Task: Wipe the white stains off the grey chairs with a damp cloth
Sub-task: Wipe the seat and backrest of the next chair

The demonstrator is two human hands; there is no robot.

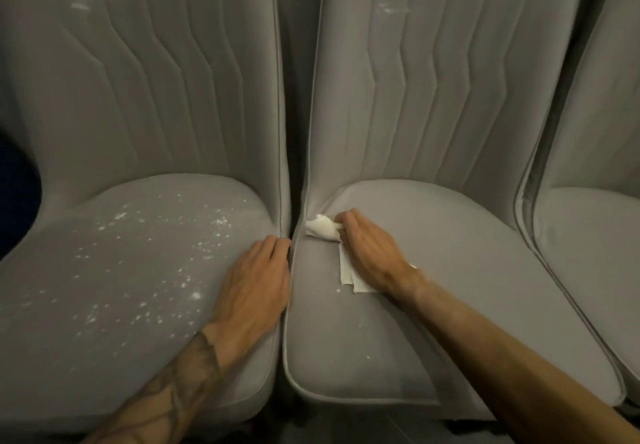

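Plainly, three grey chairs stand side by side, backs on the far side. The left chair (114,339) carries white stains (156,263) speckled thickly across its seat, with one more smear high on its backrest. The middle chair (467,287) has a far cleaner seat: only a few small specks show near its left edge, plus a faint white mark (391,9) up on its backrest. The right hand (370,253) lies on the far left corner of the middle seat, fingers curled down and clutching the cloth (322,227). The cloth's bunched white end pokes out past the fingertips toward the crease where seat meets backrest, and flat folded corners stick out under the palm on the near side. The left hand (256,280) rests palm down on the right edge of the left chair's seat, relaxed and grasping nothing, its fingertips dipping into the narrow gap between the two chairs. Its forearm is tattooed. A third chair (595,235) sits just beside the middle one at the right, only partly in view. Something dark blue (17,201) shows at the left edge, too cut off to identify.
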